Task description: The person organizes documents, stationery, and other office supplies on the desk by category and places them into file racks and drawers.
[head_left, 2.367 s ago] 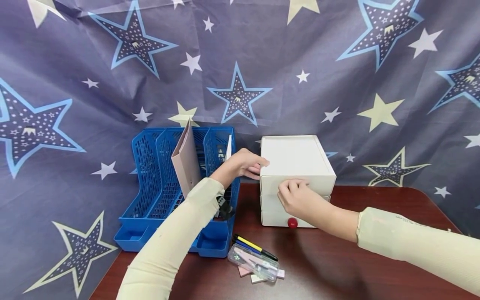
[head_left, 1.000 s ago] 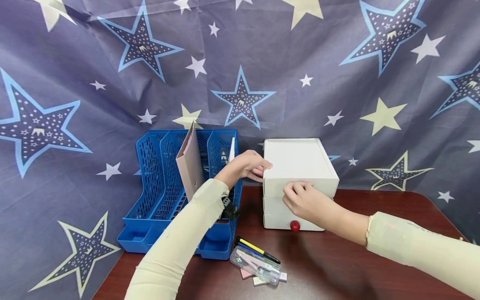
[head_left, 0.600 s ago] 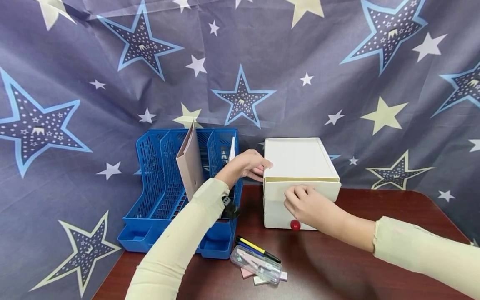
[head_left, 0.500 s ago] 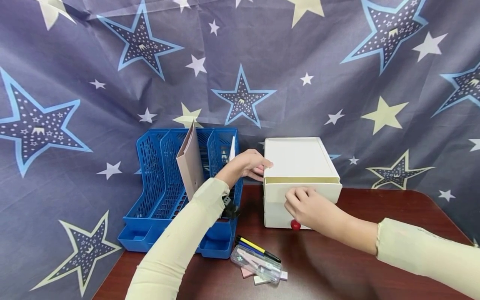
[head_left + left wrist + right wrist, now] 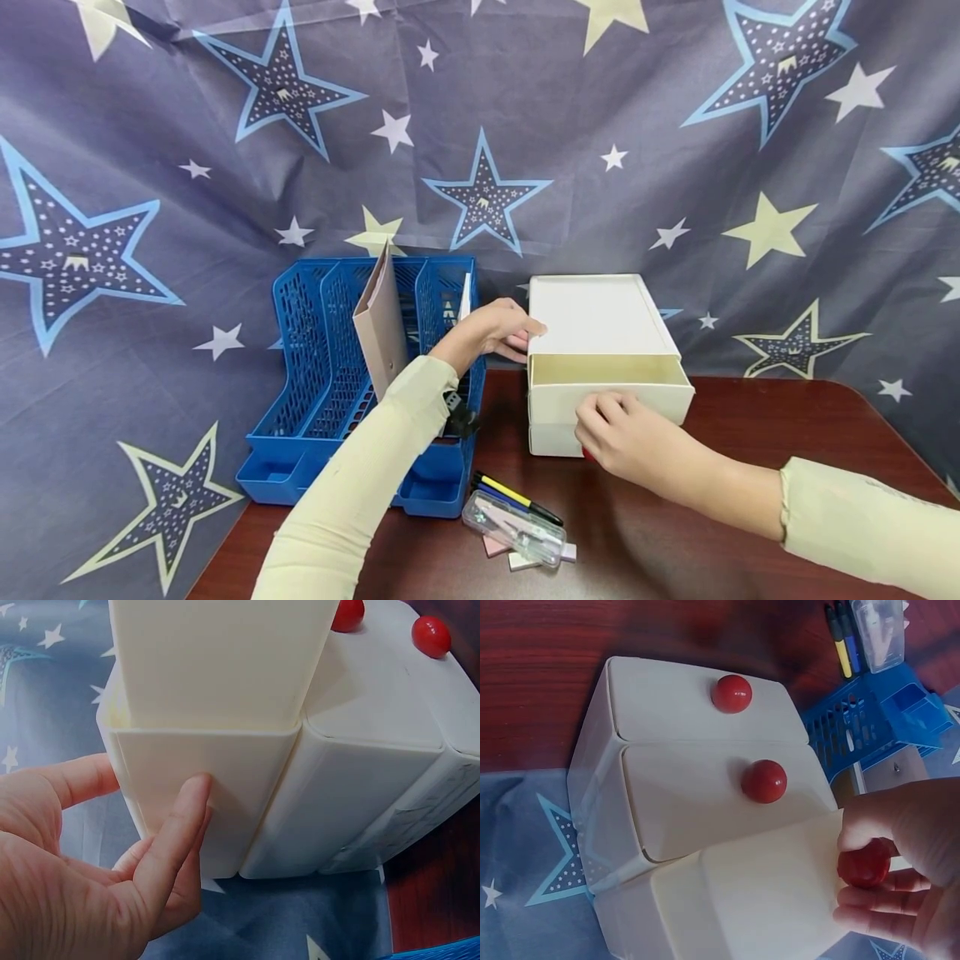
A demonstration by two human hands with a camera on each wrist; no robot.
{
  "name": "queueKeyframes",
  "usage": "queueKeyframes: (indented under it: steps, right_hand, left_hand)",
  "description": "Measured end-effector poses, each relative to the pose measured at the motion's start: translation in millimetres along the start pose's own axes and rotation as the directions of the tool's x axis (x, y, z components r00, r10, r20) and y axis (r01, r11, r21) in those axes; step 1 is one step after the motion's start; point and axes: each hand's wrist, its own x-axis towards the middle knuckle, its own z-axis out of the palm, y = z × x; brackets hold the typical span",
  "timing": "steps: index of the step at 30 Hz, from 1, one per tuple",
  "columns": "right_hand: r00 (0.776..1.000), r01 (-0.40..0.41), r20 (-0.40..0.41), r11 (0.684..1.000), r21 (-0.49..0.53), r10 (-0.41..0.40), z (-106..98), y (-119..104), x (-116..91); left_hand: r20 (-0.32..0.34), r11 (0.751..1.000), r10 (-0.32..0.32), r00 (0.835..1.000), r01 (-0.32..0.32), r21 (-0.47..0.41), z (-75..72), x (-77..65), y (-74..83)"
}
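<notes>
A white cabinet point(image 5: 600, 312) with three stacked drawers stands on the table. Its top drawer point(image 5: 558, 406) is pulled partly out, showing a pale, bare strip of interior. My right hand point(image 5: 630, 437) pinches that drawer's round red knob point(image 5: 864, 864) between thumb and fingers. In the right wrist view, the middle knob point(image 5: 764, 781) and bottom knob point(image 5: 732, 694) sit on closed drawers. My left hand point(image 5: 497, 327) braces the cabinet's left upper edge. The thumb lies on top, and an extended finger point(image 5: 184, 817) presses the side panel in the left wrist view.
Left of the cabinet is a blue file rack point(image 5: 300, 350) with a pinkish-beige folder point(image 5: 378, 329). In front lie pens point(image 5: 517, 496), a clear case point(image 5: 517, 529) and small erasers point(image 5: 523, 562). A starry curtain point(image 5: 570, 125) hangs behind the brown table point(image 5: 750, 467).
The top drawer, closed a second ago, has slid out toward me, with my right hand on its knob moving nearer and slightly right. My left hand has stayed on the cabinet's edge.
</notes>
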Motion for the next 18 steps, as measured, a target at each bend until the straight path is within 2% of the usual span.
queueKeyframes:
  steps: [7, 18]
  right_hand:
    - [1.0, 0.012, 0.005, 1.0, 0.013, -0.012, -8.7, -1.4, -1.6]
    - [0.998, 0.049, -0.04, 0.999, 0.016, -0.048, -17.8, -1.7, -7.4]
  left_hand:
    - [0.002, 1.0, -0.003, 1.0, 0.004, -0.013, 0.0, 0.8, 0.1]
    - [0.009, 1.0, -0.002, 1.0, 0.002, -0.014, -0.8, 1.0, -2.2]
